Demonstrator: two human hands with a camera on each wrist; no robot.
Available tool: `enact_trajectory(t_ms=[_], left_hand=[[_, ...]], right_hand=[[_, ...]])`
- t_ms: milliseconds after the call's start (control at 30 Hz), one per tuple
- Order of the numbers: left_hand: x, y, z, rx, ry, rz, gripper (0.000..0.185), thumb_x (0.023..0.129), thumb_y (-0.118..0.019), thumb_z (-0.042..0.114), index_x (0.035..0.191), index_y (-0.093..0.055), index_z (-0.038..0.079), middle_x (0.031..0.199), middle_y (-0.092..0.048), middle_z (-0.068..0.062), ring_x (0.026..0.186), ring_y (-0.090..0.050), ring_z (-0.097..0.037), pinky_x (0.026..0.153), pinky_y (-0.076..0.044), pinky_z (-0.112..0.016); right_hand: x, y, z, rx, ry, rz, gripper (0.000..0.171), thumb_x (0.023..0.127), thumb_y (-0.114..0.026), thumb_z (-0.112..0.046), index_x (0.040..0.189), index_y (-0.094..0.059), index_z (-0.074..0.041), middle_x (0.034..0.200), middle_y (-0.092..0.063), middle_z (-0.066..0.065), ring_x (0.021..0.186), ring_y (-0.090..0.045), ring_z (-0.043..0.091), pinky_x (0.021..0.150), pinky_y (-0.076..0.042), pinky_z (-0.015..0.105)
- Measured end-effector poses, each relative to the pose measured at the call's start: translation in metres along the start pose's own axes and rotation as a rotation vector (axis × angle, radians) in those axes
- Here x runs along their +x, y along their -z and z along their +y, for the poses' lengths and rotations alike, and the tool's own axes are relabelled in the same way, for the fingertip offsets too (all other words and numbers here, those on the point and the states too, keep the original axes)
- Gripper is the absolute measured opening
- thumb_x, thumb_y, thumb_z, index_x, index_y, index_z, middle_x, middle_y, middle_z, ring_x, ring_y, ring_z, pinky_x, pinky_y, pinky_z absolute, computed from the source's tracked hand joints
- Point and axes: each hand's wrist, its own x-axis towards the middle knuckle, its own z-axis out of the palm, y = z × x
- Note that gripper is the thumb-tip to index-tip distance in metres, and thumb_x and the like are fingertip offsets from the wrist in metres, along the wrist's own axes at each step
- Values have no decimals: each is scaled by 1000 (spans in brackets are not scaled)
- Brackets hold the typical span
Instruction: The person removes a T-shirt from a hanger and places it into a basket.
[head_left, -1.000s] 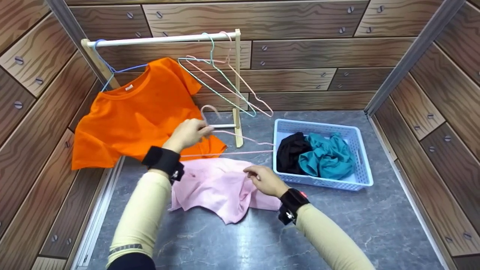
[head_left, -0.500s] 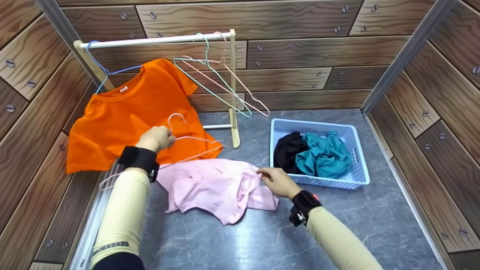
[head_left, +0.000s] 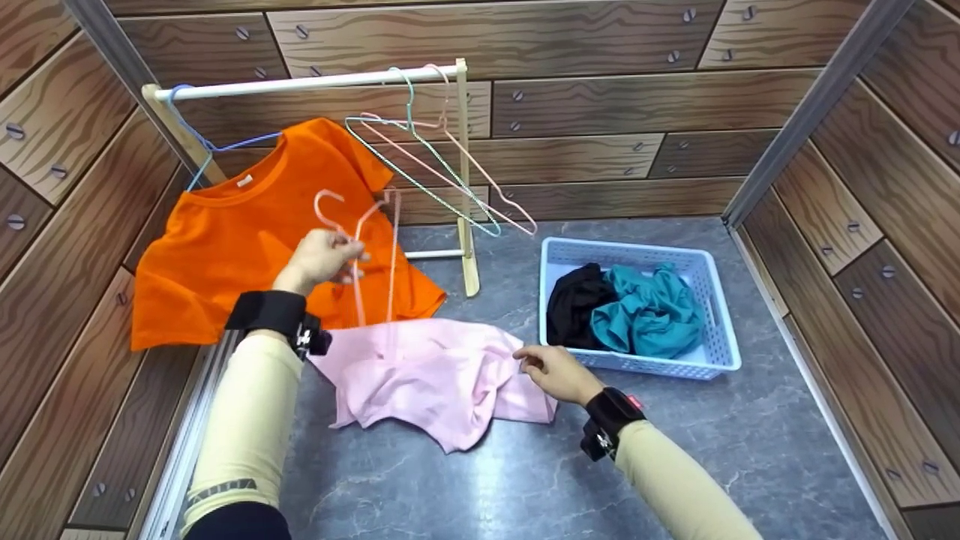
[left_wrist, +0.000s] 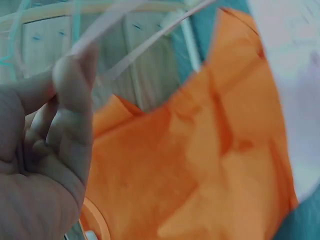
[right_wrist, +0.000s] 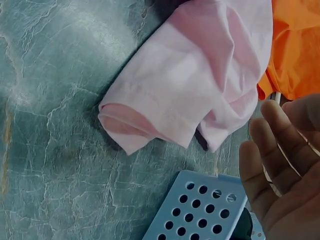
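Right now your left hand (head_left: 319, 259) pinches a thin pink wire hanger (head_left: 393, 259), its long axis running toward you. The pale pink cloth garment (head_left: 427, 375) lies on the grey marbled floor (head_left: 390, 487), nearer you and rightward of that hand. Your right hand (head_left: 559, 373), loosely bent and holding nothing, is closer, at the garment's right edge.

A thin pink hanger (head_left: 394, 251) is pinched by the left hand (head_left: 319, 262), turned on its side in the air, with its curved hook at upper left and its lower part blurred. Below it, a pink garment (head_left: 431, 375) lies spread but wrinkled on the grey marbled surface (head_left: 637, 465), with folds gathered at its right side.
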Motion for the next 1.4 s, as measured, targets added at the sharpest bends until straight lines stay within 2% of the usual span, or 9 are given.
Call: enact_trajectory(t_ms=[167, 300, 433, 567, 700, 900, 1067, 1200, 1400], left_hand=[[8, -8, 40, -250, -1, 72, 38, 98, -59, 25, 122, -59, -4, 76, -72, 6, 54, -62, -4, 52, -53, -17], [17, -12, 76, -391, -33, 153, 30, 96, -62, 24, 110, -65, -2, 67, -70, 3, 48, -56, -6, 46, -48, -17], [27, -12, 105, -464, -75, 230, 25, 96, -61, 23, 99, -66, -1, 65, -68, 0, 45, -54, -6, 43, -46, -17], [36, -9, 121, -425, -76, 296, 28, 98, -56, 27, 102, -66, 1, 72, -68, -1, 46, -54, -6, 42, -45, -16], [44, -10, 128, -388, -73, 311, 30, 101, -51, 29, 107, -64, 3, 73, -68, 1, 46, -53, -5, 42, -45, -17], [58, -15, 128, -426, -78, 304, 28, 102, -47, 26, 112, -62, 5, 70, -65, 3, 47, -54, -6, 42, -45, -17], [65, -13, 129, -441, -59, 329, 29, 102, -47, 26, 112, -64, 4, 67, -63, 3, 43, -51, -5, 41, -44, -16], [72, -16, 121, -434, -45, 326, 31, 104, -43, 27, 113, -62, 4, 63, -61, 5, 40, -46, -3, 37, -38, -15], [80, -30, 103, -414, -38, 259, 34, 106, -35, 24, 113, -60, 2, 62, -62, 6, 41, -49, -3, 36, -37, -16]], right_hand=[[-2, 2, 2, 2, -12, -7, 25, 93, -56, -2, 116, -66, 2, 94, -71, 13, 81, -59, 13, 74, -49, 25], [-2, 3, 4, 4, -16, 9, 25, 93, -55, -1, 116, -65, 4, 93, -71, 12, 81, -60, 14, 75, -50, 27], [-5, 2, 6, 2, -25, 22, 27, 93, -55, -2, 118, -64, 2, 93, -71, 10, 84, -63, 15, 77, -52, 29], [-8, 1, 9, 32, -49, 8, 28, 93, -55, -2, 120, -64, 0, 91, -72, 12, 76, -63, 11, 72, -51, 25], [-11, 0, 11, 69, -58, -12, 29, 94, -52, -1, 121, -63, 2, 89, -71, 17, 68, -58, 8, 66, -48, 21], [-13, -2, 15, 64, -42, -8, 29, 94, -52, -2, 121, -63, 4, 88, -69, 18, 68, -54, 5, 65, -46, 20], [-12, -5, 14, 50, -61, -13, 29, 95, -54, -4, 121, -63, 2, 90, -70, 14, 73, -60, 11, 66, -50, 23], [-12, -9, 15, 31, -64, -9, 27, 94, -56, -4, 119, -65, 1, 91, -72, 12, 80, -65, 17, 71, -53, 27], [-9, -18, 18, -2, -38, 31, 24, 91, -59, -2, 113, -67, 1, 87, -73, 10, 79, -66, 17, 72, -52, 28]])
